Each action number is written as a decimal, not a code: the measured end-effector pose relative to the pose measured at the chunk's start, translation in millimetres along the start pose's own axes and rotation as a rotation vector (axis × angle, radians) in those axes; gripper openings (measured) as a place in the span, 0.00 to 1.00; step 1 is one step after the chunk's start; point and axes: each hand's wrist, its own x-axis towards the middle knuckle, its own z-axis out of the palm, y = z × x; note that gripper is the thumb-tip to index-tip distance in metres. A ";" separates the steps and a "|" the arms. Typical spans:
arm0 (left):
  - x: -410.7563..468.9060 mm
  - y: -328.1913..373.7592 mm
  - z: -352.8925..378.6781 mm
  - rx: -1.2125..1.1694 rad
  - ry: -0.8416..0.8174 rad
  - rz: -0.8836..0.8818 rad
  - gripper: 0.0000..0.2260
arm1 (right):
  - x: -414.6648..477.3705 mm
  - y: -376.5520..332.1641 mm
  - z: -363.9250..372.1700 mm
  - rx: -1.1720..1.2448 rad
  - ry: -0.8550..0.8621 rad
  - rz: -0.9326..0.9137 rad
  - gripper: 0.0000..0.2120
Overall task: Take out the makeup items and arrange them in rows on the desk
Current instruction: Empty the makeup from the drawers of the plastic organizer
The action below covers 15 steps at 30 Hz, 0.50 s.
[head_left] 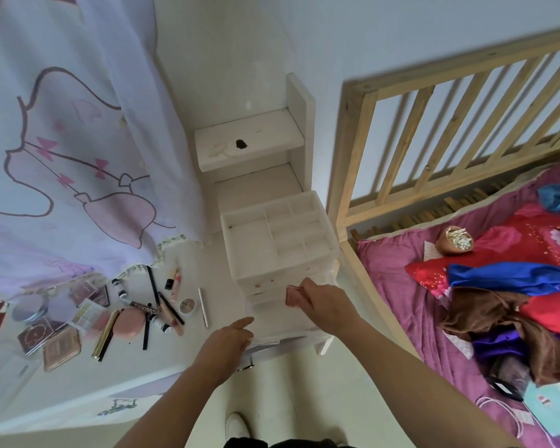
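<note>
Makeup items (110, 312) are lying in a loose heap on the white desk (207, 260), left of the white drawer organizer (272, 240). They include palettes, a pink puff (128, 321), pencils, tubes and a round compact (188, 307), crossing one another and not yet forming rows. Nearest the organizer on that side, a silver stick (203, 307) is lying apart from the heap.

The left hand (230, 337) is reaching toward the organizer's lower front with fingers extended and loose, holding nothing. Whether it is touching the pulled-out drawer (272, 318) cannot be told. Judged, it is placed there to steady the unit against the pull of the other hand.

The organizer's top compartments are showing empty. At its front right, above the drawer, the right hand (320, 299) is pinching a small pink item (293, 296) between thumb and fingers. The item's kind cannot be told. Judged, it is being lifted out for placing on the desk.

Right of the organizer, a wooden bed frame (353, 156) is standing close beside the desk.
</note>
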 end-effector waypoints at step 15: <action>-43.0 -64.8 -8.0 -0.016 0.320 -0.141 0.18 | 55.9 -124.7 -18.0 0.504 0.214 0.031 0.15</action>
